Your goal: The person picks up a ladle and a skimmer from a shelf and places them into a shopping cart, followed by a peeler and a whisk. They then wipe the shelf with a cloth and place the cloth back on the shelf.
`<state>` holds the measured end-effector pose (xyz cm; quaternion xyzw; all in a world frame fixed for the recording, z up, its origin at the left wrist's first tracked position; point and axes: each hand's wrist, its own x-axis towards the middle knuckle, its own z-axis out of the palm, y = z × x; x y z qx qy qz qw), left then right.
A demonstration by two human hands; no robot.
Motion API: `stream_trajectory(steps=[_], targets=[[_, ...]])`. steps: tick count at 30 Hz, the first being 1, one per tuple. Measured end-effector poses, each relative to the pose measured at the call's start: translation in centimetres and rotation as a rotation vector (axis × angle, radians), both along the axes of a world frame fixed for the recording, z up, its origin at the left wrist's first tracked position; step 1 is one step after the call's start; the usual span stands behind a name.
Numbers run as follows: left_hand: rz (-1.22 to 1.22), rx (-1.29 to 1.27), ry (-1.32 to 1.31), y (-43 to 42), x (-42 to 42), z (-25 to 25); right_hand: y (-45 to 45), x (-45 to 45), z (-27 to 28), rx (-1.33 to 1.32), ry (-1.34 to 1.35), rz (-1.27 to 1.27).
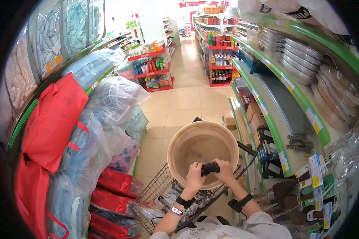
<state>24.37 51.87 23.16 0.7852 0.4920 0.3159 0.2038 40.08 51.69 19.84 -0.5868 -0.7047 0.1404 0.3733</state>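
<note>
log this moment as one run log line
left hand: gripping black bundle | right hand: gripping same bundle | bucket: below bundle | wire cart: near bucket

My left hand (194, 176) and right hand (224, 170) grip opposite ends of a dark item (208, 169), positioned above the near part of a round bucket (204, 148). The bucket stands open side up at a wire cart (149, 207); its exact support is hidden. A watch (177, 211) is fitted to my left wrist. Left side: red bags (54, 123) and plastic-wrapped goods. Right side: green-edged shelves (282, 161) carrying stacked metal pans (300, 59). Ahead: a tiled floor (183, 105) between displays.
</note>
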Motion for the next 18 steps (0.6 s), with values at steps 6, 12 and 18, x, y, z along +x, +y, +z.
stream_trajectory(steps=[6,12,18], targets=[[0.029,-0.05,0.001,-0.14,-0.37,-0.22,-0.01,-0.5,0.14,0.011,-0.028,0.002],[0.031,-0.055,0.017,-0.29,-0.68,-0.05,-0.16,-0.78,0.23,0.031,-0.078,0.014],[0.035,-0.069,0.022,-0.36,-0.59,0.38,-0.1,-0.82,0.05,0.03,-0.066,0.002]])
